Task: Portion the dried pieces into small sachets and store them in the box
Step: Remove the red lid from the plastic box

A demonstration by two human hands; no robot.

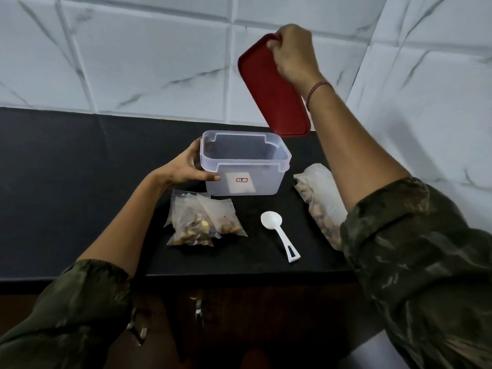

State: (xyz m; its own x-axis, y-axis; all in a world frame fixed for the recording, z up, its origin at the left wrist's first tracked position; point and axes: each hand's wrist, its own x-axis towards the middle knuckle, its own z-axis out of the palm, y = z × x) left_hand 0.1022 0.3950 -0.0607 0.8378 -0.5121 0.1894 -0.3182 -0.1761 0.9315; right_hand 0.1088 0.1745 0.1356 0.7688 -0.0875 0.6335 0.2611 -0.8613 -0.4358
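Observation:
A clear plastic box (269, 179) stands open on the black counter, with a small label on its front wall. My left hand (183, 166) grips its left end, thumb on the front wall. My right hand (294, 53) holds the red lid (269, 91) by its top edge, raised and tilted above the box's right rear. Several small filled sachets (202, 221) of dried pieces lie in a pile in front of the box. A large clear bag of dried pieces (319, 198) lies to the right, partly hidden by my right sleeve.
A white plastic scoop (278, 234) lies on the counter (66, 182) between the sachets and the big bag, handle toward me. A marble-tiled wall (133, 62) rises behind and to the right. The counter's front edge runs just below the scoop, with cabinet handles (198, 310) beneath.

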